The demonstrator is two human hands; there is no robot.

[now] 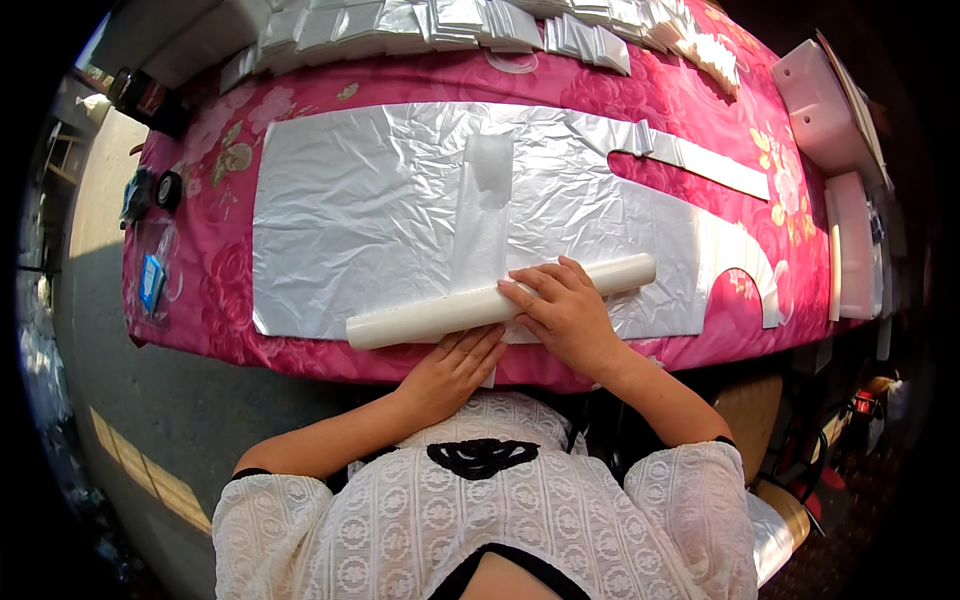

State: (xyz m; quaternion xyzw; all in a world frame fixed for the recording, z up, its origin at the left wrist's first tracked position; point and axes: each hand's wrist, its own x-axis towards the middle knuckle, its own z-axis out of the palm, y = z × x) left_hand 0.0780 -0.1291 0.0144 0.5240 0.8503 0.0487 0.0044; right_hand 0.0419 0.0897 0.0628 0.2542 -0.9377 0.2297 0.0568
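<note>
A flat white plastic vest bag (350,210) lies wrinkled across the table, its two handle loops to the right. Over its middle runs a narrow translucent strip (484,200) from the far side toward me. A long white tube (415,318) rests slantwise on the bag's near part, its right end farther from me. My right hand (562,308) is on the tube right of its middle, the fingers bent over it. Close to the table edge, my left hand (458,368) lies flat with fingers stretched out, their tips at the tube's near side.
Stacks of folded white plastic (400,25) line the far edge of the pink flowered tablecloth (215,240). White bins (815,105) stand at the right. A blue packet (151,283) and a black roll (169,190) lie at the left edge. A stool (750,415) stands right of me.
</note>
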